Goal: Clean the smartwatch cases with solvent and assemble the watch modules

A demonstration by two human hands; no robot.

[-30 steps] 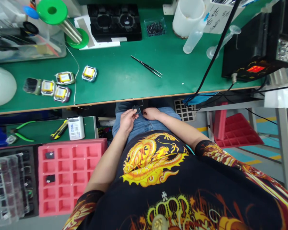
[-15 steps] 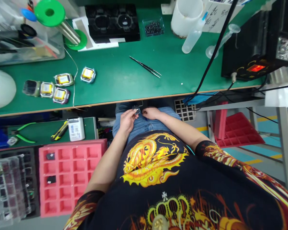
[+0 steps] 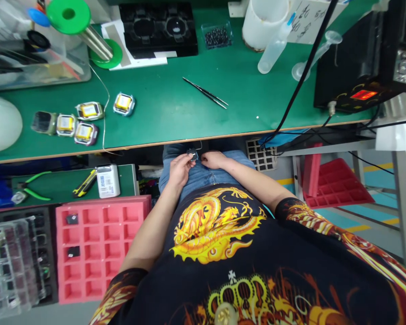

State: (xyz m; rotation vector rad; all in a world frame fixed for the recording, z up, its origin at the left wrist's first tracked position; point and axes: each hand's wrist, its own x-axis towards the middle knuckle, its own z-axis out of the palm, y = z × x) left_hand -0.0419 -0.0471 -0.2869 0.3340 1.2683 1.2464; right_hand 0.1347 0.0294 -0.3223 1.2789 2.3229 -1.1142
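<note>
Dark part (image 3: pixel 192 154), pinched in the left hand (image 3: pixel 180 170) over the lap (image 3: pixel 200 176), is probably light, stiff and fragile, best held by its edges. Beside it, the right hand (image 3: pixel 214 160) curls, any grip hidden. Beyond both, tweezers (image 3: pixel 205 93) lie on the table (image 3: pixel 155 117).

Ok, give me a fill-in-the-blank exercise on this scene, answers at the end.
1. A small dark device is in the ____ hand.
2. The pink tray holds ____ dark pieces.
3. The tweezers lie on the ____ bench top.
4. Of five small cases there, ____ show a yellow block.

Missing words: left; two; green; four.
</note>
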